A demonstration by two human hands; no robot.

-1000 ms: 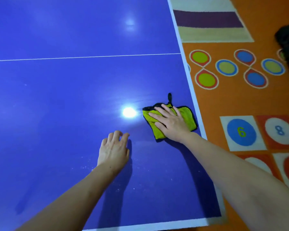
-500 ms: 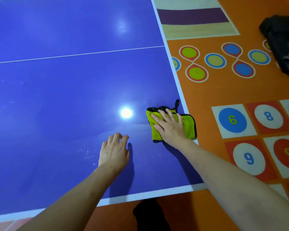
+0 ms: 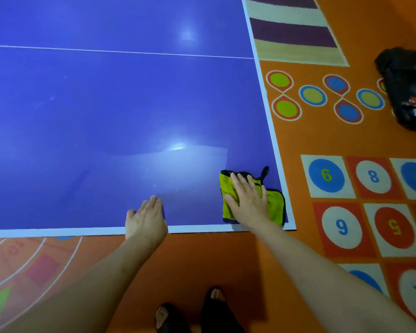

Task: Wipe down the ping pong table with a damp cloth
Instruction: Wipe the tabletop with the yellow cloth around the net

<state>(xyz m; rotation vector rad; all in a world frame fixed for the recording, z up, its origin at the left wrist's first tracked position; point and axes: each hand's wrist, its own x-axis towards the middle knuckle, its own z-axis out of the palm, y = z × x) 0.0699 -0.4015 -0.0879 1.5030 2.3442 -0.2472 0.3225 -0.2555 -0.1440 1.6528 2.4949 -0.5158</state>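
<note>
Tabletop (image 3: 94, 121) to my left looks dry and unwiped as far as I can judge, with a paler damp-looking patch only near the front edge. My left hand (image 3: 146, 219) rests flat there, fingers straight, holding nothing. Further right, my right hand (image 3: 249, 200) presses the yellow cloth (image 3: 275, 205) flat at the near right corner, so most wiping seems left.
</note>
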